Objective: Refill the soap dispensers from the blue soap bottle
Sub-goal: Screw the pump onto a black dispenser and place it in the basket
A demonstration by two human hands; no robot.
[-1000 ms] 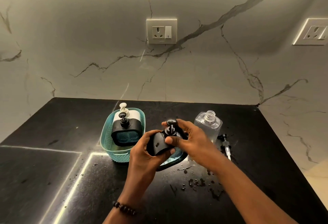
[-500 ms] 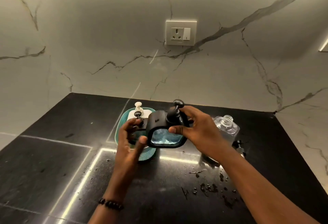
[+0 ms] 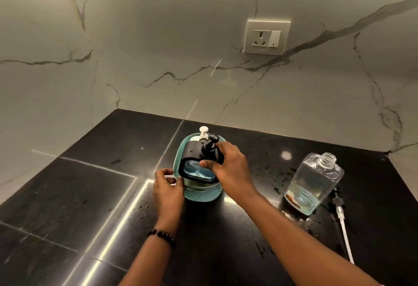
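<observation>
My right hand (image 3: 228, 168) grips a black soap dispenser (image 3: 193, 155) by its pump neck, with blue soap showing through its front window. The dispenser sits tilted at the top of a teal basket (image 3: 203, 195) on the black counter. My left hand (image 3: 167, 190) pinches the basket's left rim. A white pump dispenser (image 3: 203, 133) stands in the basket behind the black one. The clear soap bottle (image 3: 314, 181) stands uncapped to the right, with only a little blue soap at its bottom. Its pump with the long tube (image 3: 340, 213) lies beside it.
Drops and wet smears (image 3: 277, 186) speckle the counter between the basket and the bottle. A marble wall with a socket (image 3: 267, 36) rises behind the counter. The wall meets the counter's right side near the bottle.
My right hand has carried the black dispenser left and down into the basket. My left hand has let go of it and moved to the basket's rim. The view has shifted left.
</observation>
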